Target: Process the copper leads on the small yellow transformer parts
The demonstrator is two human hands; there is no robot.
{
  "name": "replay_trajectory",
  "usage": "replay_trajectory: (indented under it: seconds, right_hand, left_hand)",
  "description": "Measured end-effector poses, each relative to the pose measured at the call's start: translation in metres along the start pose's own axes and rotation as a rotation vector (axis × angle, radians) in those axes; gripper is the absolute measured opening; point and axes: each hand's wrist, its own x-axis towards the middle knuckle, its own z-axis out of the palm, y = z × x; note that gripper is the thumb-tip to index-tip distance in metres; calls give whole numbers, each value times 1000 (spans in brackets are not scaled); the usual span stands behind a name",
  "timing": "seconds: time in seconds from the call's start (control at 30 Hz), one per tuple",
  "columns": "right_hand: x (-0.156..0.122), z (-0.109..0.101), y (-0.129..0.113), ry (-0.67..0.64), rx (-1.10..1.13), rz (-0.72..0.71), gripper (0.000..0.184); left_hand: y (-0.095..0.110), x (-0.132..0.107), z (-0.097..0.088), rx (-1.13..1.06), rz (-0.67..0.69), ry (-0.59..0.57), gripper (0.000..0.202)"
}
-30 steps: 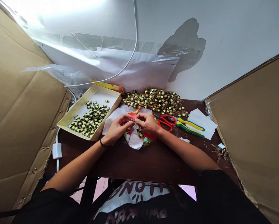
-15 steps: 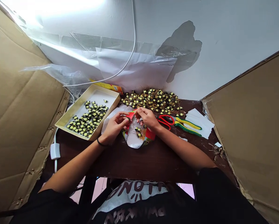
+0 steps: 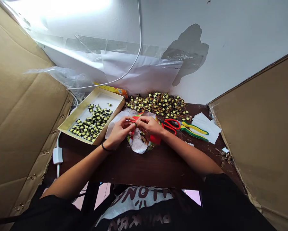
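Observation:
My left hand point(image 3: 119, 131) and my right hand point(image 3: 148, 125) meet fingertip to fingertip over an opened foil wrapper point(image 3: 140, 144) on the dark table point(image 3: 144, 166). Both pinch one small yellow-and-black wound component point(image 3: 135, 124) between them. A few more such components lie on the wrapper just below. Behind my hands spreads a large pile of the same components point(image 3: 158, 104) with copper leads. To the left a cream tray point(image 3: 77, 115) holds several of them.
Red-handled scissors point(image 3: 171, 125) and green-and-yellow pliers point(image 3: 194, 130) lie right of my hands, beside white paper pieces point(image 3: 207, 126). Cardboard panels point(image 3: 21, 112) close in both sides. A white cable point(image 3: 124, 72) and plastic sheeting hang along the back wall. A white inline switch point(image 3: 57, 155) hangs at the left edge.
My right hand had reached back toward the pile, then came forward again to meet my left hand over the wrapper. The view shifted slightly.

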Motion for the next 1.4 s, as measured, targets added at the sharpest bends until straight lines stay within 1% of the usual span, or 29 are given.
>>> replay_trajectory:
  seconds: [0.1, 0.23, 0.3, 0.37, 0.53, 0.6, 0.7, 0.77, 0.97, 1.23, 1.4]
  right_hand:
    - [-2, 2, 0, 25, -73, -53, 43]
    - [-3, 4, 1, 155, -277, -152, 39]
    - [-2, 4, 3, 190, -302, -168, 37]
    - [1, 3, 6, 203, -239, -149, 38]
    - [6, -1, 11, 259, 126, -1, 40]
    - [6, -2, 11, 245, 215, 8, 37]
    - [3, -2, 9, 202, 273, -27, 29]
    - [1, -2, 8, 181, 268, -52, 25]
    - [-2, 3, 6, 150, 189, -100, 22]
    - [-1, 2, 12, 109, 193, -68, 31]
    - [-1, 3, 13, 68, 210, -13, 40]
  left_hand:
    - [-1, 0, 0, 4, -7, -12, 43]
    - [-3, 0, 1, 6, 25, -51, 41]
    - [-4, -1, 1, -9, 44, -64, 41]
    - [-5, -1, 0, -26, 52, -64, 41]
    - [-5, -1, -3, -46, 57, -36, 41]
    - [-5, 0, -3, -50, 47, -27, 42]
    - [-5, 0, -3, -56, 30, -18, 43]
    - [-5, 0, -3, -56, 26, -15, 42]
    - [-2, 0, -1, -51, 30, -13, 43]
    - [-2, -1, -1, -34, 36, -6, 43]
    - [-5, 0, -1, -31, 30, 34, 41]
